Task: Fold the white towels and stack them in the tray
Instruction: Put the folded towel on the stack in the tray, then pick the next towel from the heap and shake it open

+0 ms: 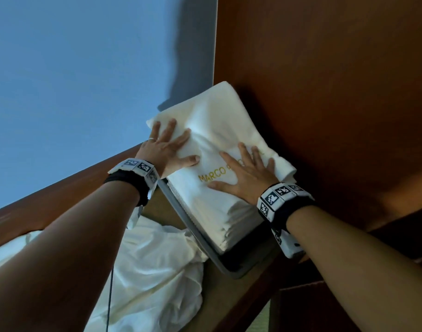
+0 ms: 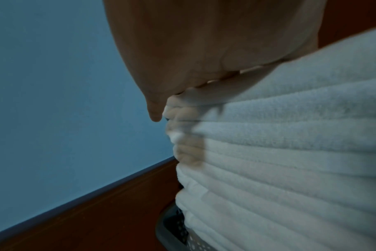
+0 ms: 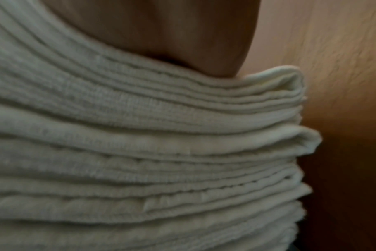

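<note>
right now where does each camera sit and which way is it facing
Head: worn on the head, looking down at the stack of folded white towels in the grey plastic tray; both forearms, left hand and right hand flat on top.
Left wrist: under the left hand, facing the stack's side and a blue wall.
Right wrist: under the right hand, facing the stack's layered edges.
All share the stack.

— What is the person wearing?

— Nothing on the forearms; both are bare. Each wrist carries a black strap with a band of white blocks printed with black-and-white square codes: the left wrist band [image 1: 139,167], the right wrist band [image 1: 280,200].

— Any jewellery?

— A thin silver ring [image 1: 151,139] on a finger of the left hand [image 1: 168,149].

— Wires?

— A thin dark cable [image 1: 110,295] hangs below the left forearm.
</note>
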`<act>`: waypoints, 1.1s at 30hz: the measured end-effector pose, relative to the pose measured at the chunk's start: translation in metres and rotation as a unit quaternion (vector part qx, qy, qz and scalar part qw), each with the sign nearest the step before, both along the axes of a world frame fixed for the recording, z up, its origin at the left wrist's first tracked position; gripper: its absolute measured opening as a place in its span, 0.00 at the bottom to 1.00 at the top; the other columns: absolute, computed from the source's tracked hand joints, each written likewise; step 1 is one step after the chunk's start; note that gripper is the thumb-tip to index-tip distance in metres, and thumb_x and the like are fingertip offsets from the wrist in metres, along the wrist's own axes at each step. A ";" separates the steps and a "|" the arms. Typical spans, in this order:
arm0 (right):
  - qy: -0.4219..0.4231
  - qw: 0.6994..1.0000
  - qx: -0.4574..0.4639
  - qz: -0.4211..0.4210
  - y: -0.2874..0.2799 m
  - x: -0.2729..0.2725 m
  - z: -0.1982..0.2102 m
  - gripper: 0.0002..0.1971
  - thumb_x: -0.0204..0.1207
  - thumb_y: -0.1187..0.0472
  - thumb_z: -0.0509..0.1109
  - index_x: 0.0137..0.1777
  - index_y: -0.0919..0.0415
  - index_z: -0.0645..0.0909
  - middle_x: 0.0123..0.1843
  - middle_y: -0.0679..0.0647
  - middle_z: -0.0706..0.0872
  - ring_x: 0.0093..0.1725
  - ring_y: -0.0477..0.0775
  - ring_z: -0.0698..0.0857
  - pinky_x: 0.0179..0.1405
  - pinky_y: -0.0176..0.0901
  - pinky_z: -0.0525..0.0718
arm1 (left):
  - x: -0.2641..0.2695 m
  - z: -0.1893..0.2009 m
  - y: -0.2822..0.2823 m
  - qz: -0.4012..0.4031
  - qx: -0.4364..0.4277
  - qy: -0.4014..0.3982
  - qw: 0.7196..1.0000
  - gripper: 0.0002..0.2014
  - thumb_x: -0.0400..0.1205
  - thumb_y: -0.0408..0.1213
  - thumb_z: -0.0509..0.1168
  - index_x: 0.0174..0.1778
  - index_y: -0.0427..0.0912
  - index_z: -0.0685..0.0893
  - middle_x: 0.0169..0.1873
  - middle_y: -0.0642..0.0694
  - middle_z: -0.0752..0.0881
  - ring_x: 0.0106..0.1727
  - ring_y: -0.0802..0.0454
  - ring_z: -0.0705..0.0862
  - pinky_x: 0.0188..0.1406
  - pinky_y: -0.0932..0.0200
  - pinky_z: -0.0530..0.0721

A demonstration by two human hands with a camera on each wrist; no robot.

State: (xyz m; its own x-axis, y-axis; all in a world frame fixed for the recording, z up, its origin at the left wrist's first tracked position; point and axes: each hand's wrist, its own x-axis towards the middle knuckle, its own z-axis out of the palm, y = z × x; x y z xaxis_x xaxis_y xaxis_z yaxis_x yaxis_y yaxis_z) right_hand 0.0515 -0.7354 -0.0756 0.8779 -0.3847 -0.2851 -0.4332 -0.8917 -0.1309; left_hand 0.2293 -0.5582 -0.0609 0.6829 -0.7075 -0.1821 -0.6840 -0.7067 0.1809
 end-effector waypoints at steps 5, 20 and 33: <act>0.032 0.998 -0.036 -0.035 0.011 -0.012 0.030 0.56 0.56 0.09 0.48 0.85 0.32 0.46 0.90 0.50 0.43 0.87 0.63 0.47 0.80 0.74 0.51 | -0.023 0.016 0.044 -0.008 -0.077 0.027 0.997 0.40 0.81 0.69 0.61 0.88 0.64 0.55 0.89 0.58 0.45 0.90 0.46 0.49 0.87 0.39 0.56; -0.101 0.989 0.060 0.085 0.306 -0.056 0.017 0.11 0.78 0.53 0.69 0.43 0.59 0.88 0.43 0.60 0.89 0.46 0.64 0.85 0.47 0.51 0.84 | -0.092 0.019 0.382 0.103 -0.010 0.047 0.993 0.19 0.83 0.57 0.67 0.60 0.48 0.89 0.58 0.46 0.89 0.58 0.43 0.86 0.61 0.47 0.84; 0.032 0.998 0.048 0.032 0.381 0.030 -0.090 0.23 0.84 0.41 0.56 0.59 0.58 0.84 0.59 0.60 0.86 0.58 0.66 0.84 0.55 0.53 0.82 | -0.095 -0.092 0.451 0.175 0.040 0.149 0.972 0.19 0.85 0.54 0.65 0.68 0.51 0.84 0.62 0.47 0.88 0.61 0.44 0.86 0.62 0.47 0.85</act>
State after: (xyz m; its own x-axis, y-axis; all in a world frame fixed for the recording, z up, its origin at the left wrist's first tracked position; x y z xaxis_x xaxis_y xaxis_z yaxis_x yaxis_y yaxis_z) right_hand 0.0817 -0.3543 -0.1653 0.8785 -0.2972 -0.3741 -0.3868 -0.9020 -0.1917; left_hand 0.1343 -0.1074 -0.1532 0.7875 -0.4167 -0.4540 -0.3247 -0.9067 0.2691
